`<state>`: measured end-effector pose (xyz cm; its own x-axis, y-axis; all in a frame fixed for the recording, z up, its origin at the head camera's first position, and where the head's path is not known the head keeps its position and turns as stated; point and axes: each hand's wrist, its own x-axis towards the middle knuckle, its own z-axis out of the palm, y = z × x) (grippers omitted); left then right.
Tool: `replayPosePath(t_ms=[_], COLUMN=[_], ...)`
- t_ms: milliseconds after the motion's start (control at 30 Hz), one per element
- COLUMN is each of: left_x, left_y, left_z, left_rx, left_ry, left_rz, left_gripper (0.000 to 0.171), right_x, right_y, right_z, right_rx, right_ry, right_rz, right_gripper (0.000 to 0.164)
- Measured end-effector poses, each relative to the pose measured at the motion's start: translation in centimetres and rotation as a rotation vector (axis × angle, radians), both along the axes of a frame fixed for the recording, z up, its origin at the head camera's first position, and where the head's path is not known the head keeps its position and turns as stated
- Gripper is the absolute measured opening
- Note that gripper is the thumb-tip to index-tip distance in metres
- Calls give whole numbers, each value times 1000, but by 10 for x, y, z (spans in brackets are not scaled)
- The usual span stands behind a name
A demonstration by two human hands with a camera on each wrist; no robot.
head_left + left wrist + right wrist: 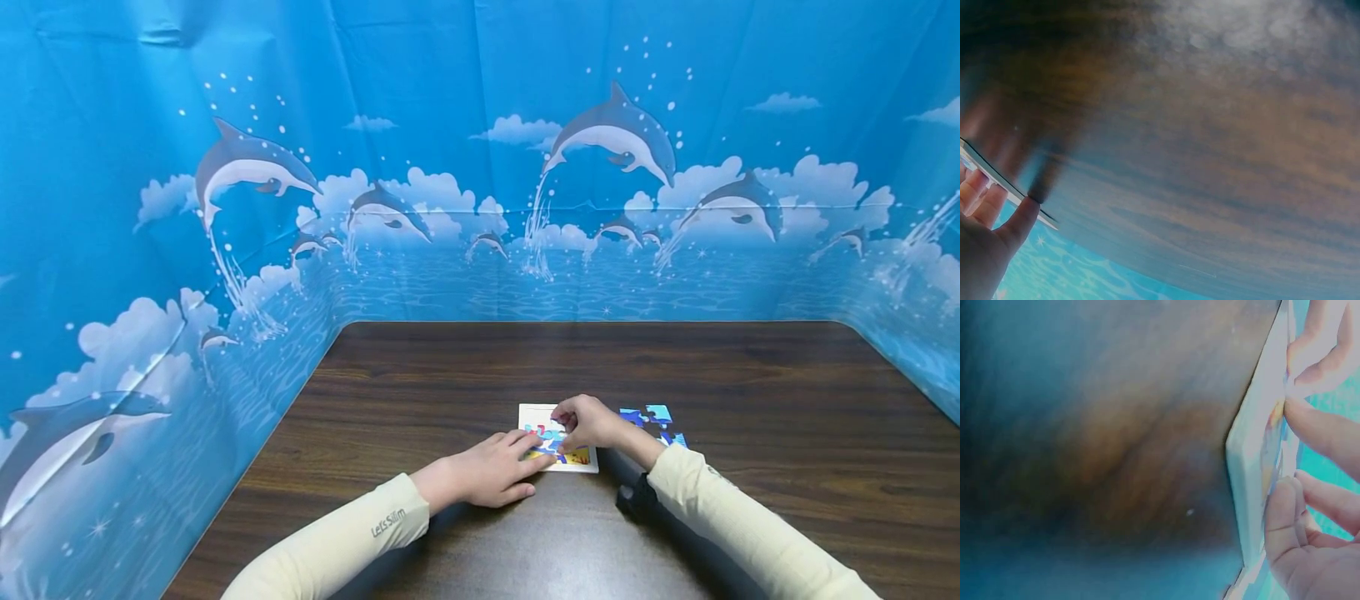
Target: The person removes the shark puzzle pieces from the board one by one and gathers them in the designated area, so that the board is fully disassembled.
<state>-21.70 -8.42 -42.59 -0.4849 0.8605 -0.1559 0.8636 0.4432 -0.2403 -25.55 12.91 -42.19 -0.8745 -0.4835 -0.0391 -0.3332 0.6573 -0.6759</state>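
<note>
A small jigsaw puzzle in a white frame [587, 468] lies on the table, part of its colourful picture filled in. My left hand [495, 472] rests on its left side, fingers spread and fairly straight across the pieces. In the left wrist view, those fingers [1019, 225] lie over the frame's edge [1007, 185]. My right hand [594, 423] is bent over the upper right of the puzzle, thumb and fingertips pinching a small puzzle piece, mostly hidden by the fingers. The right wrist view shows the right thumb [1281, 515] close against the frame [1244, 481].
Several loose blue puzzle pieces [659, 414] lie right of the frame, partly behind the right forearm. A black wrist strap device [636, 497] hangs under the right wrist. The dark wood table [420, 367] meets a blue dolphin-print curtain [450, 283] at its back and sides.
</note>
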Motion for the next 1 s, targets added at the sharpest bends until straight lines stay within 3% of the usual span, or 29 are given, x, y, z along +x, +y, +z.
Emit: replayPosePath(t_ms=[167, 433, 700, 1000], left_x=[0, 1, 0, 0], left_y=[0, 0, 1, 0], left_z=[-1, 1, 3, 3], left_rx=[2, 5, -10, -14], left_ry=[2, 0, -28, -56], left_rz=[3, -2, 15, 20], left_gripper=[51, 50, 51, 51], right_x=[-2, -3, -3, -2], right_y=[2, 4, 5, 4], right_z=[-1, -5, -7, -4], right_rx=[9, -93, -127, -76], right_ry=[19, 33, 48, 24], right_rz=[23, 36, 58, 41], right_gripper=[44, 42, 43, 45])
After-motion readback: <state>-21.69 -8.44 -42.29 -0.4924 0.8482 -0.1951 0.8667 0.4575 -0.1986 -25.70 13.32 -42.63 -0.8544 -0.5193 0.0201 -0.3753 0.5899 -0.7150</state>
